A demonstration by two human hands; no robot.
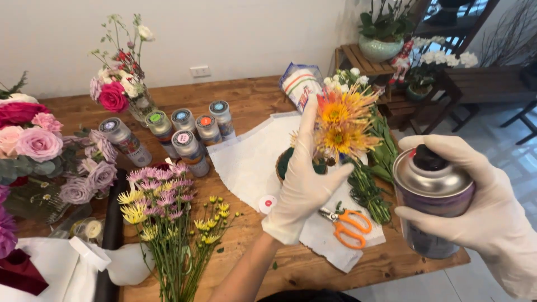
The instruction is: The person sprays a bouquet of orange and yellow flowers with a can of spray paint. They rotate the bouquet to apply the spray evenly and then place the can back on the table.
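Observation:
My left hand (305, 179), in a white glove, holds up a stem of orange-and-yellow chrysanthemums (342, 124) above the white paper sheet (251, 162). To its right my gloved right hand (481, 207) grips a metal spray can (433, 201) with a black nozzle, held upright beside the table edge and level with the blooms. Below the flowers lie orange-handled scissors (347, 223) and a small round basket with green foam (286, 162), partly hidden by my left hand.
Several spray cans (187, 134) stand mid-table. Loose yellow and purple flowers (168, 212) lie at the front left, pink and lilac roses (39, 145) at far left, a glass vase bouquet (120, 84) behind. Cut green stems (369, 190) lie right. Potted plants (386, 33) sit on wooden shelves.

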